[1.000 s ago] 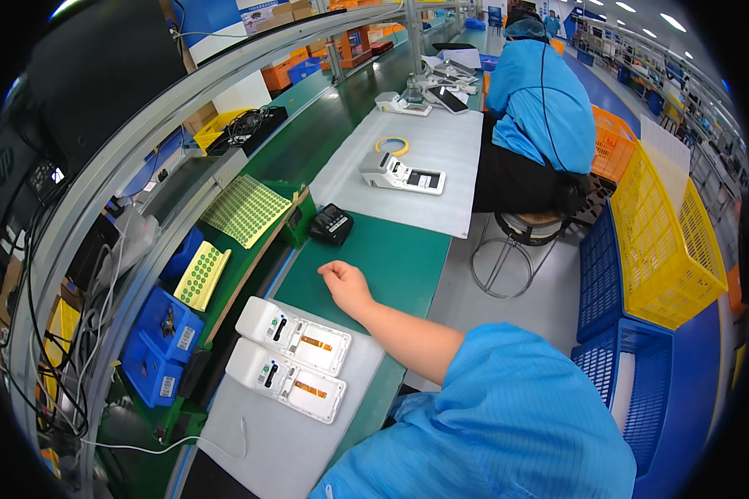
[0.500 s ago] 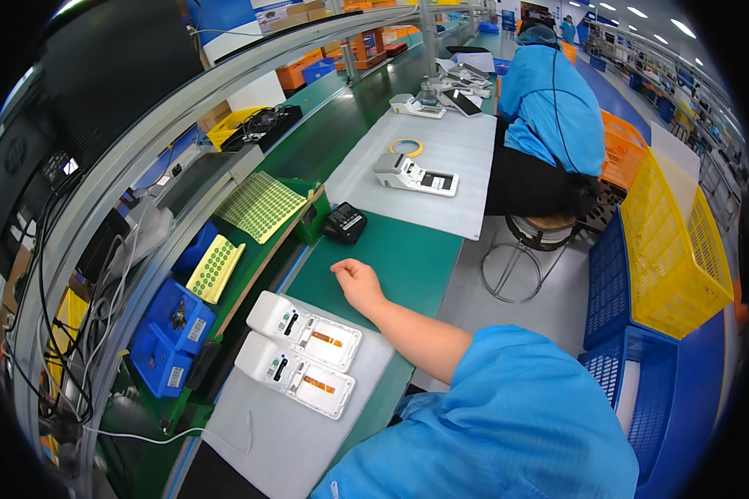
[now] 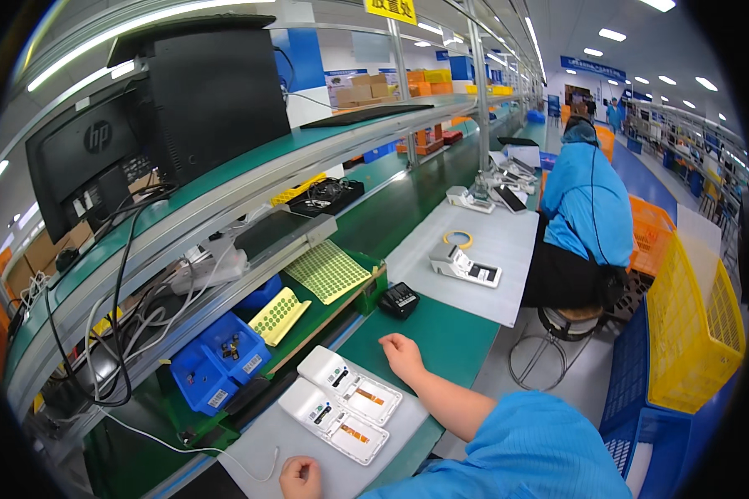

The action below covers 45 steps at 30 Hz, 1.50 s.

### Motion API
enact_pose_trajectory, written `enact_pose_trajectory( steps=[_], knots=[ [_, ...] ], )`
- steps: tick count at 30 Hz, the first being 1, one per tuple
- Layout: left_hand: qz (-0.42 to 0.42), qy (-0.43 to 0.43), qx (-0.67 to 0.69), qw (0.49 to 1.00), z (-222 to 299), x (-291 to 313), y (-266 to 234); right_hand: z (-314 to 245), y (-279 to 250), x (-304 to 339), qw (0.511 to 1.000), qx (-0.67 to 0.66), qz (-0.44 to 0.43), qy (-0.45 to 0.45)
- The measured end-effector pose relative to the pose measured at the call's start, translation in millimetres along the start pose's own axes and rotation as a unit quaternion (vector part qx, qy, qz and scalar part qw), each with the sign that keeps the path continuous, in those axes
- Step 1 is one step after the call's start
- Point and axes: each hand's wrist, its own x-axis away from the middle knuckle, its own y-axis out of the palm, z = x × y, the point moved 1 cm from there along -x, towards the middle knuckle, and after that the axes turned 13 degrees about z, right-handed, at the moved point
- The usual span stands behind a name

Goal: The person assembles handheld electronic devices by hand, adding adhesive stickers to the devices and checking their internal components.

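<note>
Two white payment-terminal-like devices lie side by side on a pale grey mat [image 3: 250, 453]: the farther device [image 3: 366, 395] and the nearer device [image 3: 349, 428]. Each has an orange flat cable in its open recess. My right hand [image 3: 403, 359] rests over the green tabletop just right of the farther device, fingers curled, with nothing visible in it. At the lower edge, my left hand [image 3: 300, 478] is by the mat, below the nearer device; its fingers are curled closed, and nothing shows in them. A small black keypad device [image 3: 399, 300] sits beyond my right hand.
Blue bins [image 3: 216, 362] with small parts stand left, beside yellow sheets of round green stickers [image 3: 329, 272]. Farther along, another white device [image 3: 466, 266] and a yellow tape roll [image 3: 458, 239] lie on a mat. A seated co-worker [image 3: 587, 204] and stacked yellow crates [image 3: 695, 320] are to the right.
The view has tilted upward, so the scene sits lower and further right. My left hand has come into view at the lower edge. My right hand stays near the devices, still curled.
</note>
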Motion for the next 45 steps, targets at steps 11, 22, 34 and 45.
enact_pose_trajectory(
  steps=[11,22,34,45],
  knots=[
    [-0.004,0.045,-0.047,0.998,6.2,-6.4,3.5,8.2,6.1,-4.2,0.99,0.018,0.038,-0.132],
    [-0.03,0.056,0.003,0.998,10.7,-10.0,-0.7,-60.4,-52.2,59.5,0.922,0.237,-0.269,-0.144],
    [-0.054,0.046,0.002,0.997,13.2,-6.7,-5.8,-90.1,-47.3,69.9,0.853,0.352,-0.359,-0.141],
    [-0.063,0.025,-0.014,0.998,16.1,-7.4,-6.8,-83.2,-41.0,66.4,0.819,0.384,-0.362,-0.225]
  ],
)
